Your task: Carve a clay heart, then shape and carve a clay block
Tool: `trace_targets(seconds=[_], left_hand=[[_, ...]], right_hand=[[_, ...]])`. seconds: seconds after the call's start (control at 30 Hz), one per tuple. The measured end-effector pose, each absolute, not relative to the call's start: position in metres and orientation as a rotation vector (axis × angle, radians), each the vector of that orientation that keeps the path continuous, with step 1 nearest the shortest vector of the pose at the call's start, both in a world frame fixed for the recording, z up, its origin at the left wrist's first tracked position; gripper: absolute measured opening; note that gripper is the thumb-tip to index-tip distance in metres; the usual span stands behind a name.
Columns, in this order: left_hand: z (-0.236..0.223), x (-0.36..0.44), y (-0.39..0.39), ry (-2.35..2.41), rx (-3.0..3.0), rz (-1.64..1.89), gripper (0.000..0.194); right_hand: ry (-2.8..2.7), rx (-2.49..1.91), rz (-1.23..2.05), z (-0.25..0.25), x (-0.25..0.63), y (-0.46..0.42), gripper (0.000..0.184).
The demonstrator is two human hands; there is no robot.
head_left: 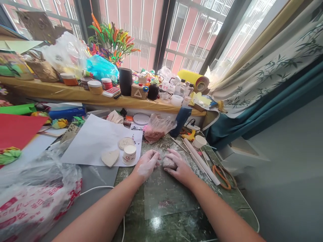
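My right hand [178,166] is curled over a pale grey-white lump of clay [169,163] on a clear plastic sheet [169,198]. Beside it, a little to the left, my left hand [146,164] has its fingers bent and drawn together; whatever may be between them is hidden. White powder coats both hands. Left of my left hand, a paper cup [129,155], a heart-shaped clay piece [110,158] and a round clay disc with a star [126,143] rest on white paper [88,141]. Beyond the hands lies a plastic bag of brownish clay [156,129].
Rolling rods [199,159], orange-handled scissors [222,176], a white cup [199,142] and a yellow glue gun [189,135] lie to the right. A crumpled plastic bag [37,195] fills the left. Jars and craft supplies crowd the windowsill [106,101]. A white cable [101,187] crosses at left.
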State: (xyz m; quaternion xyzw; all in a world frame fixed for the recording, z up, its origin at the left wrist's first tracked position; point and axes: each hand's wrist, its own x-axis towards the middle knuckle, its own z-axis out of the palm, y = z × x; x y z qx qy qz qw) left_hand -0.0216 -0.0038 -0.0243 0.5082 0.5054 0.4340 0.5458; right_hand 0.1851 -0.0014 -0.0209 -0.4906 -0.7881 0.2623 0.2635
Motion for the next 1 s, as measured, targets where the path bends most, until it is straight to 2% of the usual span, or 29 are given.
trace_targets(seconds=[0.13, 0.3, 0.37, 0.47, 0.57, 0.67, 0.73, 0.87, 1.0], left_hand=[[-0.025, -0.02, -0.003, 1.191, 1.178, 1.03, 0.045], [-0.026, -0.019, -0.003, 1.186, 1.155, 1.032, 0.046], [-0.026, -0.019, -0.002, 1.193, 1.155, 1.037, 0.047], [-0.028, -0.019, -0.002, 1.198, 1.159, 1.039, 0.048], [-0.03, -0.019, -0.001, 1.195, 1.167, 1.035, 0.048], [-0.029, -0.019, -0.002, 1.198, 1.176, 1.03, 0.046], [-0.026, -0.02, -0.003, 1.202, 1.182, 1.027, 0.046], [-0.022, -0.021, -0.005, 1.205, 1.201, 1.02, 0.047], [-0.025, -0.021, -0.005, 1.21, 1.217, 1.008, 0.046]], right_hand=[[-2.029, -1.323, 0.703, 0.021, 0.19, 0.001, 0.047], [-1.594, -1.098, 0.408, 0.086, 0.204, -0.009, 0.055], [-1.537, -1.075, 0.345, 0.077, 0.209, -0.017, 0.058], [-1.887, -1.31, 0.591, 0.027, 0.215, -0.033, 0.057], [-1.94, -1.549, 0.609, -0.021, 0.218, -0.045, 0.074], [-2.01, -1.505, 0.546, -0.033, 0.212, -0.047, 0.085], [-2.134, -1.436, 0.553, -0.029, 0.205, -0.042, 0.077], [-2.228, -1.371, 0.606, -0.009, 0.194, -0.031, 0.05], [-1.992, -1.208, 0.382, 0.041, 0.198, -0.027, 0.046]])
